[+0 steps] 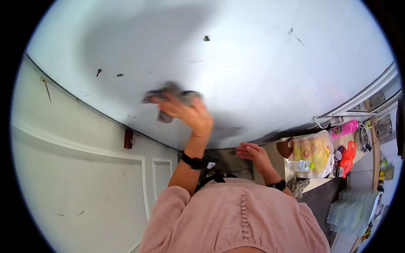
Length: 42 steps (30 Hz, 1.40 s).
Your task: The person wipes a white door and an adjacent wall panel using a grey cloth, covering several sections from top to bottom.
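My left hand (190, 115) is spread over a crumpled grey-brown cloth (166, 117) against a white wall (253, 79). Both the hand and the cloth are blurred. Part of the cloth lies hidden beneath my fingers, and a black band circles that wrist. My right hand (253, 155) hangs in front of my body with its fingers extended and holds nothing. It is close to the lower edge of the wall, with a dark watch or band on the wrist. Dark scuffs and a small chipped hole (206, 38) mark the wall.
A white panelled door (95, 183) with a dark red latch or box (128, 139) stands at left. At right, a cabinet top holds a plastic-wrapped yellow pack (311, 150), a clear bottle (297, 165), a pink bottle (345, 128) and a red bag (347, 159). Stacked clear trays (352, 210) sit beyond.
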Each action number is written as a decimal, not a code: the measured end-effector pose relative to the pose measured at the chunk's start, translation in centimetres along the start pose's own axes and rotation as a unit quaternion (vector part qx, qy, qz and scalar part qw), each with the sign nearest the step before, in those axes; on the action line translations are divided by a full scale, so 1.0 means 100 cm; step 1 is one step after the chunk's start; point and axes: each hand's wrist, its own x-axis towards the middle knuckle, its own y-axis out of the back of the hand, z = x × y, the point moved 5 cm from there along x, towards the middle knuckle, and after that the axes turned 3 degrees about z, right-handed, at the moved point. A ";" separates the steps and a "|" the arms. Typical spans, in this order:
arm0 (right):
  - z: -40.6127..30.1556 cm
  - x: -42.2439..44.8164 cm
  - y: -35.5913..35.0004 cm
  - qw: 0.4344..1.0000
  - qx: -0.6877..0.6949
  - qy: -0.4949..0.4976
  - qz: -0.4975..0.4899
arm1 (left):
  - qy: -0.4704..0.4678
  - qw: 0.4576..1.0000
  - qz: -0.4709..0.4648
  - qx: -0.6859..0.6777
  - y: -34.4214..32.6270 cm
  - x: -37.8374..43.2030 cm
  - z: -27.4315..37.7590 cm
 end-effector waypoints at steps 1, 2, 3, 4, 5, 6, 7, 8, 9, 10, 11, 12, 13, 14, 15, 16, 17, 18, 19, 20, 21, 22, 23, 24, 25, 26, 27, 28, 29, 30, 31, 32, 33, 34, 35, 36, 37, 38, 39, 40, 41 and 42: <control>0.002 0.000 0.002 1.000 0.004 0.000 0.003 | -0.098 0.994 -0.021 0.038 -0.011 -0.019 0.011; 0.004 -0.002 0.006 1.000 0.007 -0.006 0.010 | -0.202 0.978 -0.028 0.051 -0.021 -0.045 0.017; 0.006 -0.003 0.007 1.000 0.007 -0.011 0.010 | -0.247 0.963 -0.084 0.067 -0.028 -0.078 0.004; 0.006 -0.005 0.007 1.000 0.008 -0.010 0.009 | -0.292 0.943 -0.137 0.082 -0.030 -0.116 -0.014; 0.004 -0.006 0.009 1.000 0.003 -0.006 0.013 | -0.325 0.910 -0.241 0.085 -0.032 -0.147 -0.033; 0.001 -0.007 0.010 1.000 -0.003 0.001 0.014 | -0.355 0.867 -0.339 0.090 -0.028 -0.175 -0.056; -0.002 -0.008 0.010 1.000 -0.005 0.007 0.009 | -0.369 0.847 -0.373 0.082 -0.016 -0.199 -0.087; -0.003 -0.010 0.012 1.000 -0.002 0.016 0.004 | -0.383 0.825 -0.408 0.072 -0.007 -0.211 -0.110; -0.003 -0.013 0.019 1.000 0.005 0.023 0.007 | -0.387 0.824 -0.408 0.065 0.000 -0.210 -0.118; -0.003 -0.017 0.024 1.000 0.007 0.026 0.009 | -0.416 0.809 -0.409 0.069 0.008 -0.207 -0.123; -0.004 -0.019 0.028 1.000 0.013 0.023 0.015 | -0.445 0.794 -0.408 0.077 0.013 -0.203 -0.126; -0.004 -0.021 0.032 0.999 0.019 0.018 0.021 | -0.448 0.792 -0.407 0.077 0.013 -0.190 -0.120; -0.005 -0.021 0.036 0.999 0.020 0.020 0.019 | -0.436 0.804 -0.396 0.082 0.009 -0.174 -0.116; -0.003 -0.020 0.043 0.999 0.022 0.013 0.030 | -0.427 0.814 -0.385 0.085 0.003 -0.151 -0.103; 0.003 -0.021 0.050 0.999 0.027 0.002 0.047 | -0.411 0.845 -0.329 0.092 -0.004 -0.117 -0.066; 0.003 -0.022 0.052 0.998 0.031 0.000 0.050 | -0.393 0.873 -0.270 0.100 -0.009 -0.076 -0.019; -0.001 -0.022 0.050 0.998 0.028 0.004 0.050 | -0.374 0.890 -0.246 0.084 -0.014 -0.041 0.018; -0.004 -0.021 0.047 0.999 0.023 0.007 0.045 | -0.354 0.907 -0.219 0.071 -0.017 -0.011 0.048; -0.007 -0.021 0.046 0.999 0.024 0.009 0.047 | -0.354 0.917 -0.173 0.058 -0.023 0.011 0.075; -0.010 -0.019 0.042 0.999 0.031 0.014 0.039 | -0.357 0.925 -0.125 0.046 -0.025 0.023 0.094; -0.013 -0.017 0.039 0.999 0.038 0.018 0.032 | -0.340 0.934 -0.110 0.020 -0.029 0.019 0.100; -0.015 -0.014 0.038 0.998 0.041 0.022 0.034 | -0.344 0.932 -0.110 0.016 -0.034 0.006 0.101; -0.018 -0.011 0.035 0.998 0.037 0.040 0.031 | -0.402 0.904 -0.141 0.030 -0.039 -0.017 0.098; -0.019 -0.010 0.034 0.997 0.033 0.055 0.032 | -0.456 0.872 -0.175 0.042 -0.044 -0.047 0.089; -0.019 -0.009 0.029 0.997 0.036 0.054 0.031 | -0.480 0.844 -0.237 0.028 -0.048 -0.083 0.068; -0.023 -0.006 0.025 0.997 0.024 0.064 0.026 | -0.501 0.813 -0.295 0.015 -0.050 -0.118 0.045; -0.028 -0.004 0.023 0.997 0.012 0.079 0.025 | -0.501 0.782 -0.371 0.000 -0.050 -0.146 0.023; -0.031 -0.002 0.024 0.996 0.013 0.085 0.026 | -0.498 0.745 -0.443 -0.014 -0.047 -0.165 0.007; -0.033 0.000 0.026 0.995 0.006 0.093 0.022 | -0.503 0.743 -0.441 -0.021 -0.041 -0.169 0.006; -0.033 0.000 0.028 0.995 -0.002 0.099 0.014 | -0.523 0.722 -0.453 0.001 -0.034 -0.172 0.002; -0.033 0.001 0.029 0.995 -0.001 0.102 0.016 | -0.542 0.700 -0.464 0.025 -0.033 -0.173 -0.002; -0.032 0.003 0.032 0.994 -0.011 0.104 0.017 | -0.545 0.699 -0.462 0.023 -0.033 -0.165 0.002; -0.032 0.005 0.032 0.994 -0.022 0.105 0.017 | -0.504 0.742 -0.442 -0.003 -0.034 -0.148 0.006; -0.033 0.008 0.032 0.994 -0.021 0.107 0.015 | -0.460 0.781 -0.421 -0.027 -0.034 -0.133 0.010; -0.032 0.013 0.036 0.994 -0.020 0.106 0.018 | -0.461 0.811 -0.361 0.017 -0.038 -0.105 0.042; -0.029 0.014 0.038 0.994 -0.020 0.101 0.022 | -0.456 0.835 -0.302 0.061 -0.038 -0.066 0.088; -0.028 0.014 0.041 0.995 -0.018 0.097 0.032 | -0.411 0.867 -0.279 0.044 -0.040 -0.029 0.129; -0.032 0.016 0.036 0.994 -0.017 0.107 0.019 | -0.364 0.897 -0.251 0.033 -0.041 0.007 0.163; -0.038 0.019 0.031 0.992 -0.018 0.121 0.005 | -0.373 0.904 -0.207 0.026 -0.043 0.032 0.188; -0.042 0.022 0.025 0.992 -0.019 0.124 0.003 | -0.382 0.910 -0.162 0.021 -0.044 0.046 0.202; -0.044 0.023 0.022 0.992 -0.006 0.123 0.003 | -0.387 0.910 -0.151 0.013 -0.049 0.042 0.206; -0.046 0.023 0.017 0.993 0.009 0.121 -0.001 | -0.390 0.908 -0.151 0.014 -0.052 0.031 0.201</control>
